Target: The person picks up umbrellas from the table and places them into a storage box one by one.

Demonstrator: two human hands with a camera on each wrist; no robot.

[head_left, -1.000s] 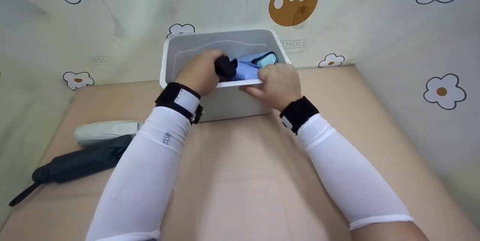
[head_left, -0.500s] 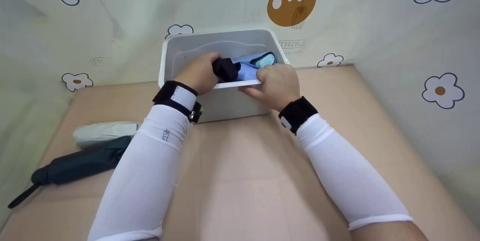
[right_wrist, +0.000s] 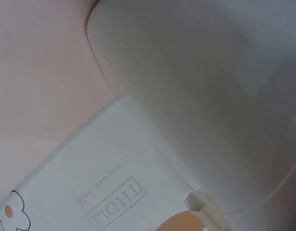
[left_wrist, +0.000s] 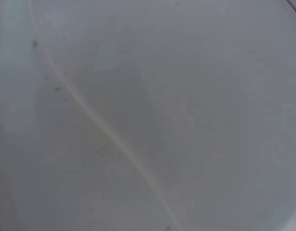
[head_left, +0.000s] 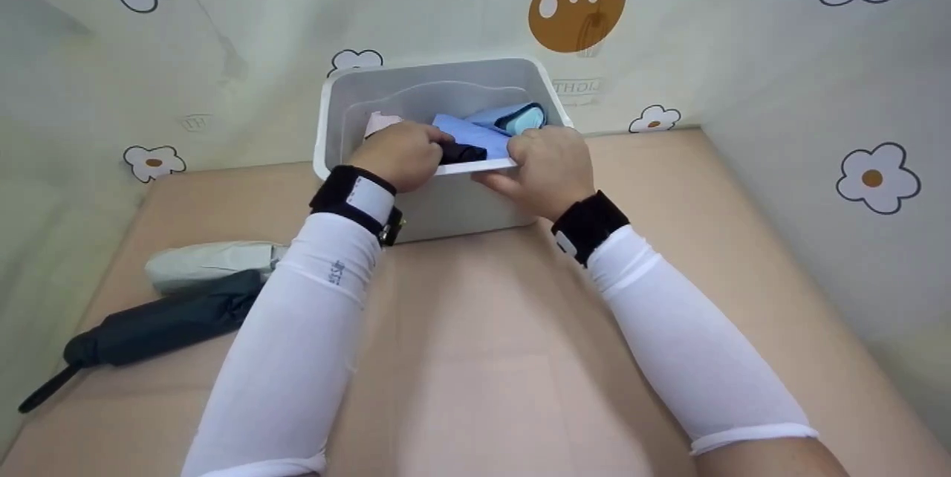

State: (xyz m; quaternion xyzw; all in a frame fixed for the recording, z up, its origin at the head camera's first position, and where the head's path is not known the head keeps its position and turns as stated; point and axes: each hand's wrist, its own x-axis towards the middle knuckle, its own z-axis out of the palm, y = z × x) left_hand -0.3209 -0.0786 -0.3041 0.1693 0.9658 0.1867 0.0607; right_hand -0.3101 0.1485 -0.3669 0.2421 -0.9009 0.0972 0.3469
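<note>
A light grey plastic bin (head_left: 475, 202) stands at the back of the table. With its thumb outside and fingers over the edge, my right hand (head_left: 553, 169) grips the bin's front rim at the right. My left hand (head_left: 401, 156) reaches inside at the front left and holds a black folded umbrella (head_left: 464, 154), partly hidden under the hand. Behind it lies a blue cloth-covered bundle (head_left: 472, 134) with a light-blue end (head_left: 526, 119). A pale pink thing (head_left: 383, 122) shows beyond my left hand. The left wrist view holds only the bin's grey wall (left_wrist: 186, 120).
To the left on the table (head_left: 475, 358) lie a pale folded umbrella (head_left: 212, 265) and a dark folded umbrella (head_left: 167, 319) with a wrist strap, partly behind my left forearm. A flower-patterned cloth (head_left: 245, 39) hangs right behind the bin. The right wrist view shows the bin's outer side (right_wrist: 186, 96).
My left hand has lowered the black umbrella, which now lies flatter behind the front rim. The pink thing and more blue cloth have come into sight. My right hand has stayed on the rim.
</note>
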